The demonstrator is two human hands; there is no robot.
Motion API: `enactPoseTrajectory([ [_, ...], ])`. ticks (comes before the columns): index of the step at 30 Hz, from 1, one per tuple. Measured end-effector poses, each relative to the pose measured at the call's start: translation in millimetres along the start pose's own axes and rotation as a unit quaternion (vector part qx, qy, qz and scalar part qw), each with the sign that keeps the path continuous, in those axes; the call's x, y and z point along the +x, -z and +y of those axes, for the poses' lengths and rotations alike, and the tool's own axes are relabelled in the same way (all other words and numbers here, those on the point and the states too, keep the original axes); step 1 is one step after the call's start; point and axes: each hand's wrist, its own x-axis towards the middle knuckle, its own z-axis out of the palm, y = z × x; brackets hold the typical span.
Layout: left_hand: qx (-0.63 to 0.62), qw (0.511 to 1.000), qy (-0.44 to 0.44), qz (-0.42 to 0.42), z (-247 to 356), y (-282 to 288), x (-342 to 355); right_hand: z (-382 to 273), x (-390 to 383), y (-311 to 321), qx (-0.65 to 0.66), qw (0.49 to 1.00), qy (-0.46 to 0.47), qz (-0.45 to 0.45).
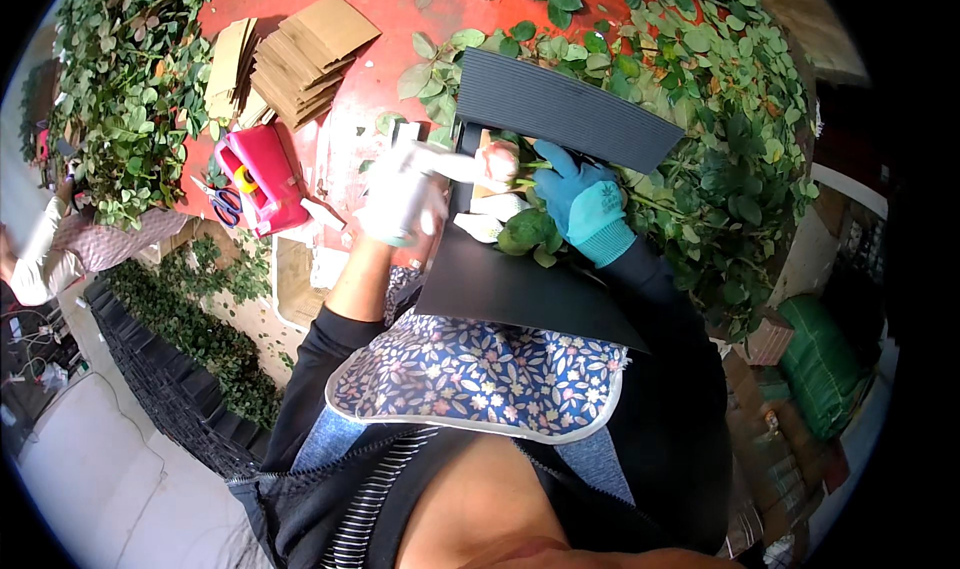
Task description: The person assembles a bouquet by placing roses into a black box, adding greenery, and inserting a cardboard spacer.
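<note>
My left hand (402,194), in a white glove, is smeared by motion just left of the flowers, and its fingers cannot be made out. A blurred pale streak runs from it toward a pale pink rose (497,159). My right hand (583,197) wears a blue glove with a teal cuff. Its fingers are closed around the rose's green stem. White-wrapped flower heads (490,216) and green leaves (530,233) lie just below. The flowers rest between a ridged black board (565,109) and a smooth black board (525,287) that slopes toward me.
Brown cardboard pieces (310,54) are stacked on the red table (375,24) at the far left. Nearer are a pink tape dispenser (265,179) and scissors (226,205). Leafy stems (740,119) cover the right side. Another person's sleeve (45,259) shows at the left edge.
</note>
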Motion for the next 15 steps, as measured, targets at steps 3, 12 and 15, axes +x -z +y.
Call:
enactPoseTrajectory([
  [3,-0.024,0.989,0.147,0.014,49.5,42.7,4.0,6.6,-10.7,-1.4,0.118,0.992,-0.030,-0.032],
  [12,0.229,0.929,0.002,-0.291,56.3,-24.5,-6.4,-12.1,-8.2,29.2,0.048,0.995,0.025,-0.079],
  [15,0.287,0.909,-0.028,-0.301,67.2,-28.6,-7.0,-17.0,-9.4,17.2,0.004,0.996,0.013,-0.086],
])
